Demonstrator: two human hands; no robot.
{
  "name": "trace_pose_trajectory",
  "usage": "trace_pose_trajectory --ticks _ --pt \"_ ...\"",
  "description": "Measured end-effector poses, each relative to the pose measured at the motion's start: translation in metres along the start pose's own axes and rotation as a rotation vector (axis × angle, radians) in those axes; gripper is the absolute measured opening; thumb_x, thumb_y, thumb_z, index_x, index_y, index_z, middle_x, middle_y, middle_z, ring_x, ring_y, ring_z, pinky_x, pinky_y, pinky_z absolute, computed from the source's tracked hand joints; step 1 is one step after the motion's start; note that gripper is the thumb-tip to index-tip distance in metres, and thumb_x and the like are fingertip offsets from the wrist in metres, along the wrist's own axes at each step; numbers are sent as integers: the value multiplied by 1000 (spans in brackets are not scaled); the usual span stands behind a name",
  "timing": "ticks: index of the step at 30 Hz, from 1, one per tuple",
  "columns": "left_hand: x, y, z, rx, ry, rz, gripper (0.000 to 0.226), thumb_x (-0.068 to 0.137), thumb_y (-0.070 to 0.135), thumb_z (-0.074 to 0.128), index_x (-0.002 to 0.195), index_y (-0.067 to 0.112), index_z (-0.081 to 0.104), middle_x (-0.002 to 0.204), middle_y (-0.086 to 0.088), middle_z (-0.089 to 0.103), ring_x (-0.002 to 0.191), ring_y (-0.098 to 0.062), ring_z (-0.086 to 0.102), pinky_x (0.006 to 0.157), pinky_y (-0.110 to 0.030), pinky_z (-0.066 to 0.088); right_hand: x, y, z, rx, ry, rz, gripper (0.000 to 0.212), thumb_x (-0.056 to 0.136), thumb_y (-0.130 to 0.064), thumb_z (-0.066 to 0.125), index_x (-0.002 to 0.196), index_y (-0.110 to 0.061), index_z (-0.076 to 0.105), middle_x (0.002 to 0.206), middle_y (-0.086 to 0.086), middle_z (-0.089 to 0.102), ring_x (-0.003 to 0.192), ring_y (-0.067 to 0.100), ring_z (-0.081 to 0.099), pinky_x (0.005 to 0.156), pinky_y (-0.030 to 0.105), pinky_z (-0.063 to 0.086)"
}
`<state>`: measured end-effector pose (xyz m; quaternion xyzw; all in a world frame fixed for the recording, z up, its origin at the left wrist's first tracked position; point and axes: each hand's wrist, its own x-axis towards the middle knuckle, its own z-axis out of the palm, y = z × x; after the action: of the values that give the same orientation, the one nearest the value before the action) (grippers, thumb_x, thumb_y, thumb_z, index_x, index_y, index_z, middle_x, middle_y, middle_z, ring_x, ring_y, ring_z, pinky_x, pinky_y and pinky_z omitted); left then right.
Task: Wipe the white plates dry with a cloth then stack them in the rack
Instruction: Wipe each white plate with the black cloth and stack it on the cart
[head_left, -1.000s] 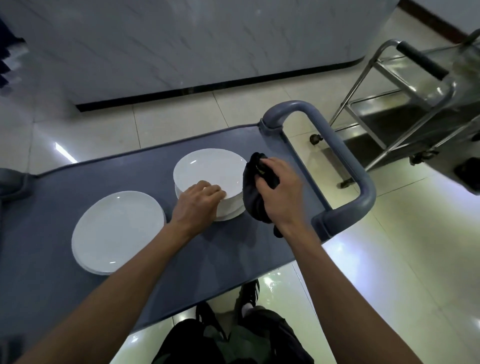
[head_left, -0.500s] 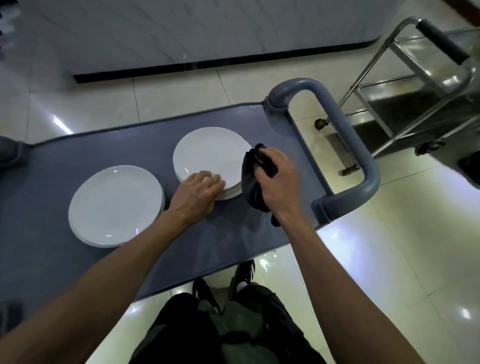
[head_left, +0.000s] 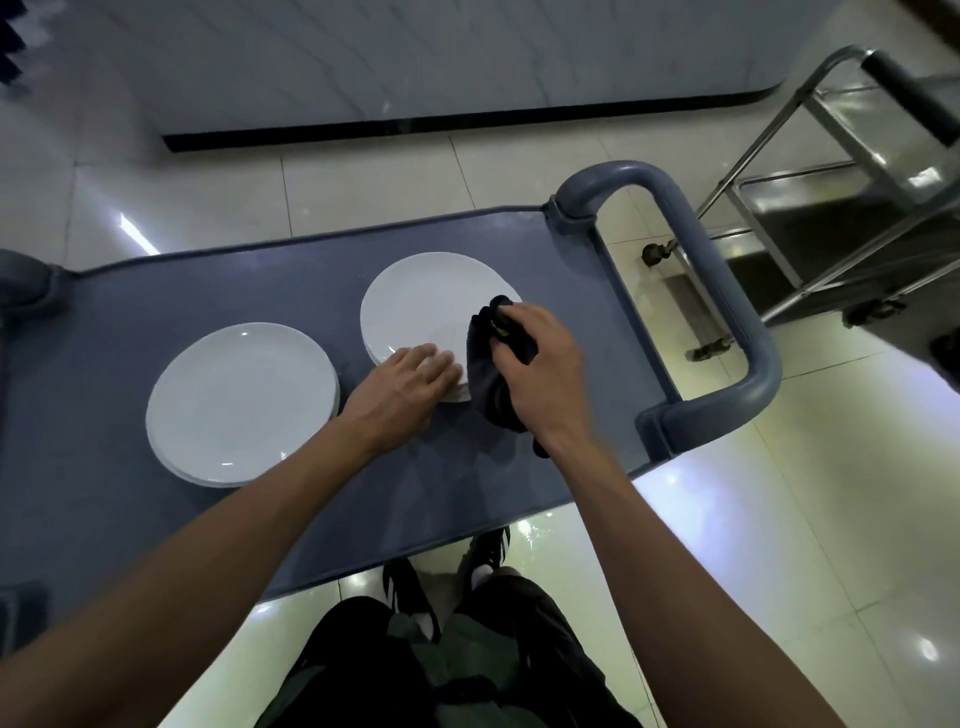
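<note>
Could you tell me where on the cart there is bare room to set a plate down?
Bare: cart left of the left stack. Crowded: right stack, left hand, right hand, cloth.

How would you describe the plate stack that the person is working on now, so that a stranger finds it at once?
Look at the grey cart top. Two white plate stacks sit there; take the right stack, nearer the cart handle. Only this one has the left hand on its rim and the dark cloth against it.

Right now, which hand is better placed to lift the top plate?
Left hand: its fingers already rest on the right stack. The right hand grips the dark cloth.
</note>
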<state>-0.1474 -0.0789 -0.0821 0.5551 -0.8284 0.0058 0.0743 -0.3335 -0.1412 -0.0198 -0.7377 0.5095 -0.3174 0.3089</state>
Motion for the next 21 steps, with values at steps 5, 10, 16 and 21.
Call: trace_pose_trajectory --ticks 5,10,16,21 --pt "-11 5 -1 -14 9 -38 47 89 9 60 134 -3 57 135 -23 59 128 -44 53 104 -54 45 3 -3 9 4 -28 -3 34 90 -12 69 124 -14 67 126 -1 64 118 13 57 106 35 46" --pt "-34 0 -6 -17 55 -173 46 86 12 65 131 1 62 136 -19 60 129 -43 53 105 -56 43 9 -16 27 35 -51 -56 35 87 -8 70 122 -11 69 125 3 65 119 18 58 108 37 45" --pt "-79 -23 -11 -42 210 -318 32 81 7 68 113 6 72 121 -12 70 112 -37 64 93 -46 52 13 -42 59 43 -122 -153 36 85 -7 71 121 -11 69 125 3 67 120 17 58 109 34 43" --pt "-125 -45 -16 -47 240 -557 24 79 5 74 103 5 74 103 -10 74 98 -36 67 75 -44 56 7 -70 93 29 -236 -247 38 86 -8 71 123 -13 68 128 3 66 120 17 58 108 37 44"
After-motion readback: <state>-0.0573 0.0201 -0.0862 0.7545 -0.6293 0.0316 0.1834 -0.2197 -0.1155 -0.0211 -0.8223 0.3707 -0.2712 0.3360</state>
